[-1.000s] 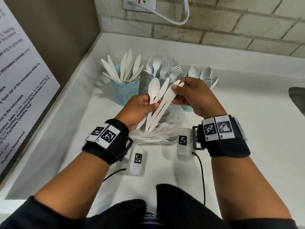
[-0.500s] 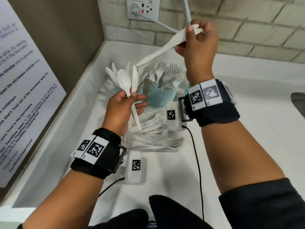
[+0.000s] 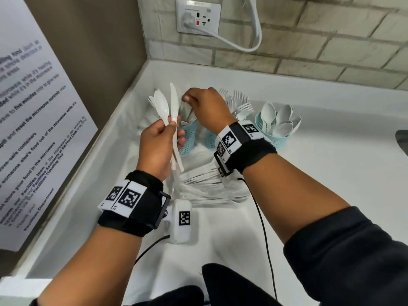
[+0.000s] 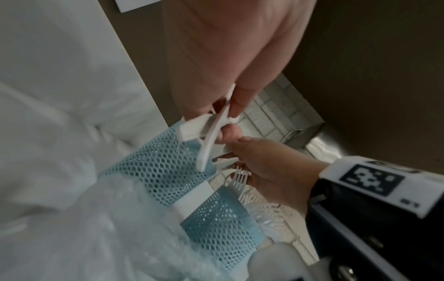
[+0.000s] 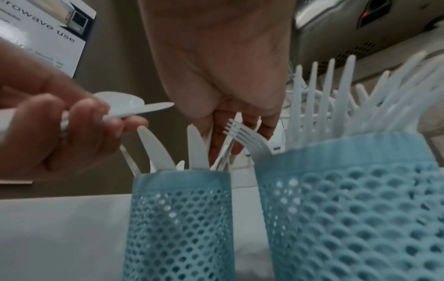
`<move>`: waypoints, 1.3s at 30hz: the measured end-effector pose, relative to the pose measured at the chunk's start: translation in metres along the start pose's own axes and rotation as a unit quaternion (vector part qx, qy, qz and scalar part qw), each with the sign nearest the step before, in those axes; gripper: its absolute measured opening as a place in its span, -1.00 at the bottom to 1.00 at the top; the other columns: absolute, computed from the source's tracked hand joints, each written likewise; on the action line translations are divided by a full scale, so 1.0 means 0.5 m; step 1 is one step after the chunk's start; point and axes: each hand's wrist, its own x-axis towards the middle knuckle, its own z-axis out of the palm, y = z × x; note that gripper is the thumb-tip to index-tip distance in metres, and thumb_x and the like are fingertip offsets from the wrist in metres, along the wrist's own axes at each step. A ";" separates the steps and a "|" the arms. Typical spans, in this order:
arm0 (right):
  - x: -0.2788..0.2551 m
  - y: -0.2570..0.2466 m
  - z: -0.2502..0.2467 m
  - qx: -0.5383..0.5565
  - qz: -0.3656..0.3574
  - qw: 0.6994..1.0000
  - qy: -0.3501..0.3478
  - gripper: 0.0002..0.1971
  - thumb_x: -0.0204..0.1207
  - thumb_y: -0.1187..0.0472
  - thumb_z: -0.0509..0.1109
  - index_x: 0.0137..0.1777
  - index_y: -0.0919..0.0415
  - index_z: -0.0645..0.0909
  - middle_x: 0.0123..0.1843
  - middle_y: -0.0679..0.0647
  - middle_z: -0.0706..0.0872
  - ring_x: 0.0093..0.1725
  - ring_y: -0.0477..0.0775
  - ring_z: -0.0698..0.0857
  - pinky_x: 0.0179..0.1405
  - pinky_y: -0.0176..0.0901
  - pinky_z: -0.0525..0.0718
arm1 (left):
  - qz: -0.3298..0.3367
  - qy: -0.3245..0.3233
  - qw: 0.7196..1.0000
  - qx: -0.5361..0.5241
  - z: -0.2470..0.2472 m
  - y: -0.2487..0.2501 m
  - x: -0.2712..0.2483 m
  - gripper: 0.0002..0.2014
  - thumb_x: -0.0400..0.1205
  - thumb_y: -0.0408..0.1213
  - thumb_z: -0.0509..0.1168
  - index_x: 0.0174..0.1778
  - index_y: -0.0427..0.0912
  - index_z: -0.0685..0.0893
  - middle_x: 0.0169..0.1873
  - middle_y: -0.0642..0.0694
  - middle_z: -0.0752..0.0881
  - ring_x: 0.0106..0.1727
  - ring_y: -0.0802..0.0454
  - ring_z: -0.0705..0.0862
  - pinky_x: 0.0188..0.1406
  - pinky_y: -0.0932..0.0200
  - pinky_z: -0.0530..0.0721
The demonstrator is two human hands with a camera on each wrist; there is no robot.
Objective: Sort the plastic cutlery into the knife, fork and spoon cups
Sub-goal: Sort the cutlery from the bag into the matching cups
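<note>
My left hand (image 3: 174,129) grips a white plastic spoon (image 3: 162,108) and a white knife (image 3: 174,100) by their handles, bowl and blade pointing up; the left wrist view shows the handles (image 4: 209,133) crossed in its fingers. My right hand (image 3: 192,100) reaches down into the blue mesh knife cup (image 3: 188,138). In the right wrist view its fingertips (image 5: 228,140) pinch white knives standing among the others in that cup (image 5: 180,218). The fork cup (image 5: 355,209) stands just right of it, and the spoon cup (image 3: 274,138) is farther right.
A clear bag of loose white cutlery (image 3: 205,186) lies on the white counter (image 3: 331,173) in front of the cups. The cups sit in a corner, with a panel bearing a notice (image 3: 33,129) to the left and a brick wall with a socket and cord (image 3: 198,18) behind.
My right hand has come down from high by the socket into the knife cup with its knives. My left hand still holds the spoon and knife.
</note>
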 end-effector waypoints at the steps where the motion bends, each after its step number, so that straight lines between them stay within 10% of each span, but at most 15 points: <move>1: -0.002 -0.003 -0.008 -0.009 0.004 1.000 0.002 -0.66 0.70 0.04 0.10 0.17 0.14 0.67 -0.05 0.21 0.77 0.13 0.29 0.57 0.15 0.11 0.55 | 0.001 0.003 1.000 -0.007 0.000 0.001 0.001 -0.85 0.69 -0.42 0.16 -0.02 -0.25 0.65 -0.29 -0.05 0.64 -0.33 0.18 0.63 -0.30 0.38 0.67; 7: 0.002 -0.034 -0.048 0.162 0.018 0.984 0.065 -0.64 0.58 -0.14 0.21 0.20 0.01 0.67 -0.12 -0.12 0.77 0.20 0.09 0.58 0.31 0.13 0.48 | 0.017 0.002 0.999 -0.033 0.010 0.007 0.005 -0.88 0.66 -0.45 0.22 -0.11 -0.24 0.64 -0.29 -0.10 0.66 -0.33 0.15 0.69 -0.23 0.34 0.73; 12: 0.006 -0.050 -0.061 0.287 0.041 0.954 0.070 -0.84 0.51 0.27 0.42 0.06 0.25 0.69 -0.33 -0.01 0.77 -0.15 -0.03 0.74 0.17 -0.02 0.67 | 0.020 -0.002 1.000 -0.023 0.015 0.009 0.003 -0.88 0.68 -0.40 0.21 -0.01 -0.25 0.65 -0.26 -0.08 0.68 -0.32 0.12 0.71 -0.15 0.24 0.73; 22: 0.028 -0.047 -0.122 0.300 0.062 0.857 0.414 -0.86 0.59 0.31 0.31 0.05 0.30 0.66 -0.33 -0.11 0.68 -0.35 -0.31 0.63 -0.29 -0.51 0.57 | -0.007 -0.002 1.000 -0.012 0.004 0.001 0.000 -0.82 0.71 -0.28 0.17 0.10 -0.22 0.65 -0.24 -0.03 0.72 -0.33 0.18 0.72 -0.16 0.30 0.73; 25: 0.017 -0.048 -0.079 0.204 0.019 0.909 0.362 -0.86 0.53 0.24 0.35 0.01 0.21 0.70 -0.26 0.00 0.76 -0.17 0.10 0.73 -0.13 0.05 0.71 | -0.002 -0.005 1.000 0.001 0.008 -0.001 -0.003 -0.81 0.73 -0.23 0.14 0.02 -0.14 0.66 -0.32 0.01 0.67 -0.38 0.21 0.64 -0.19 0.31 0.68; 29: -0.010 -0.020 -0.017 -0.005 0.007 0.987 0.157 -0.82 0.55 0.10 0.34 0.04 0.06 0.75 -0.11 0.10 0.80 0.10 0.21 0.61 0.08 0.10 0.57 | 0.017 -0.008 1.000 0.019 0.010 -0.007 -0.004 -0.76 0.74 -0.16 0.11 -0.04 -0.10 0.68 -0.41 0.02 0.55 -0.45 0.23 0.51 -0.37 0.35 0.59; 34: -0.031 -0.019 -0.041 0.059 0.050 0.987 0.138 -0.67 0.62 -0.08 0.21 0.09 0.03 0.76 -0.06 0.13 0.78 0.23 0.16 0.52 0.18 -0.02 0.49 | 0.038 -0.040 0.997 0.063 0.016 -0.015 0.000 -0.72 0.73 -0.13 0.10 -0.04 -0.10 0.71 -0.46 0.06 0.46 -0.50 0.24 0.38 -0.55 0.42 0.40; 39: -0.062 -0.034 -0.089 0.271 0.062 0.956 0.098 -0.67 0.55 -0.01 0.36 0.22 0.16 0.65 -0.11 0.01 0.77 -0.08 -0.09 0.73 -0.02 -0.23 0.66 | 0.021 -0.111 0.990 0.082 0.051 -0.012 -0.005 -0.71 0.72 -0.12 0.11 -0.11 -0.12 0.71 -0.48 0.04 0.44 -0.53 0.22 0.37 -0.57 0.40 0.37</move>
